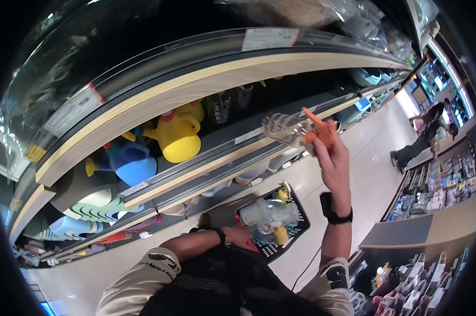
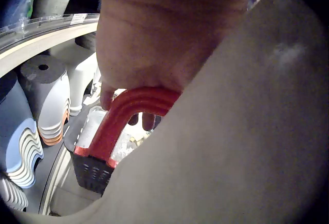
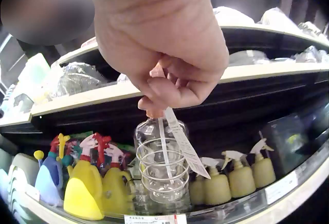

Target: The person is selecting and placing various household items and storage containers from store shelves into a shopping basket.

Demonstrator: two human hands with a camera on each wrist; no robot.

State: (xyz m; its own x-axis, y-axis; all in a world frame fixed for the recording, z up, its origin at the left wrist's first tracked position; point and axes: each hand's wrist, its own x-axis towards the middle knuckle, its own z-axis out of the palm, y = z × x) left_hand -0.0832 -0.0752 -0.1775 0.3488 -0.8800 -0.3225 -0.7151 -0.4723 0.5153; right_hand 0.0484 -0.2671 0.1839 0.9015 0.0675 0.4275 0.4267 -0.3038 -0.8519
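Orange plastic makes the spray head [image 1: 322, 132] of a clear bottle [image 1: 280, 128], and the right grip [image 1: 334, 163] is clamped on this head, with the fingers bent round it. The bottle hangs close to the front edge of the shelf [image 1: 196, 174], its base pointing down in the right wrist view; whether it is above the edge or a little outside, I cannot tell. A paper label [image 3: 187, 144] hangs beside it. Spray bottles [image 3: 240, 180] with white heads stand on the shelf behind, and a yellow watering can [image 1: 180, 145] stands further left along the front edge. The left grip [image 1: 237, 235] is wrapped round the red handle [image 2: 115, 118] of a black basket [image 2: 92, 175], in which clear containers [image 1: 256, 216] lie.

To handle the bottle well, I would support also its neck, because the head alone may turn or loosen. The trigger is better not pressed. The base should pass free of the shelf's front edge, and the basket should hang level, so that its load does not slide into one corner.
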